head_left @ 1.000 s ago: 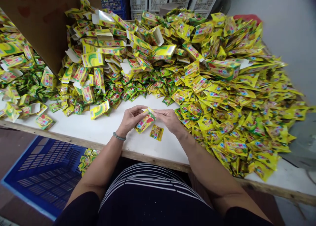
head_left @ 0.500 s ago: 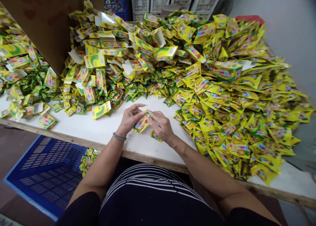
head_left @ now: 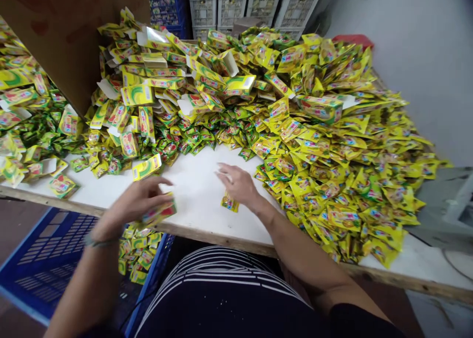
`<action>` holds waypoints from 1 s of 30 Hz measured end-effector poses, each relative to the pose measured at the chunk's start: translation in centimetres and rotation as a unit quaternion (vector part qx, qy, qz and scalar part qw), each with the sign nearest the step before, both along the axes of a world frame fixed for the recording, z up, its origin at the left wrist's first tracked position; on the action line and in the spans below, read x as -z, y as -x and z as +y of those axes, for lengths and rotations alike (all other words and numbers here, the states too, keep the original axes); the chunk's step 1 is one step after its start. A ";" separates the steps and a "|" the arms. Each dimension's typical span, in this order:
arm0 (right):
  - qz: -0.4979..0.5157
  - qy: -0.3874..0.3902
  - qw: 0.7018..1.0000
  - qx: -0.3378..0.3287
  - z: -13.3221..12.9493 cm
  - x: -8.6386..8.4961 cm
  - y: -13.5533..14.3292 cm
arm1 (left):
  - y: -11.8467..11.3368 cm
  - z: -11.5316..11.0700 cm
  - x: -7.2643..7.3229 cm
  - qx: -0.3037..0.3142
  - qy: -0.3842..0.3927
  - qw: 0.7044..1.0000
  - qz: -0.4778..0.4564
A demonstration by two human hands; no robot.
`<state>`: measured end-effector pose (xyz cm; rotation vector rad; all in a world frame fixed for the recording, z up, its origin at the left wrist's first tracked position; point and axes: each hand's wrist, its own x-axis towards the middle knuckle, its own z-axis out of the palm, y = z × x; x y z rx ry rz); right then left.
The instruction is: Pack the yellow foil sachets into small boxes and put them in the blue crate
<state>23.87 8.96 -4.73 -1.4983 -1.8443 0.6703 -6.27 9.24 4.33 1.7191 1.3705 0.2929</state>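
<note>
My left hand (head_left: 138,200), blurred by motion, is closed around a small yellow and green printed box (head_left: 162,211) over the table's front edge. Below it stands a blue plastic crate (head_left: 31,252) with several boxes of the same colours (head_left: 139,252) inside. My right hand (head_left: 238,184) is above the white tabletop (head_left: 197,200), its fingers apart and nothing in them. Just under that hand lies a small yellow packet (head_left: 229,203), partly covered by it. One yellow box with an open end (head_left: 147,167) rests on the table beyond my left hand.
Open-ended boxes (head_left: 138,95) and small green packets (head_left: 201,137) are heaped at the back. Larger yellow pouches (head_left: 325,175) form a big pile on the right. A brown cardboard panel (head_left: 74,37) stands at the left. Grey crates (head_left: 232,5) are stacked behind the table.
My left hand has moved left and toward me with the small box, away from my right hand. The right hand has let go of the box, its fingers now apart.
</note>
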 end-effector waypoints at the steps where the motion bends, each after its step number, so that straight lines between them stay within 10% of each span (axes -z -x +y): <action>1: -0.036 0.034 0.999 0.022 0.1 -0.1 -0.8 | 2.4 -0.6 -1.1 0.000 0.002 0.997 0.079; 6: -0.215 0.146 0.963 -0.066 -0.2 -0.8 -2.4 | 7.8 -2.5 -3.1 -0.086 -0.103 0.956 0.260; 10: -0.250 0.178 0.943 -0.132 -0.7 -1.2 -1.2 | 2.7 -0.2 -0.8 -0.124 -0.202 0.944 0.229; 15: -0.154 0.156 0.974 -0.051 -0.2 -1.0 -1.8 | -4.8 4.8 2.9 -0.152 -0.295 0.915 0.231; 23: 0.047 0.121 0.990 0.052 0.9 0.3 -2.5 | -4.7 10.5 5.8 -0.082 -0.339 0.877 0.331; 30: 0.285 0.155 0.943 0.078 1.6 1.3 -1.8 | -7.2 7.8 6.4 -0.174 -0.287 0.942 0.022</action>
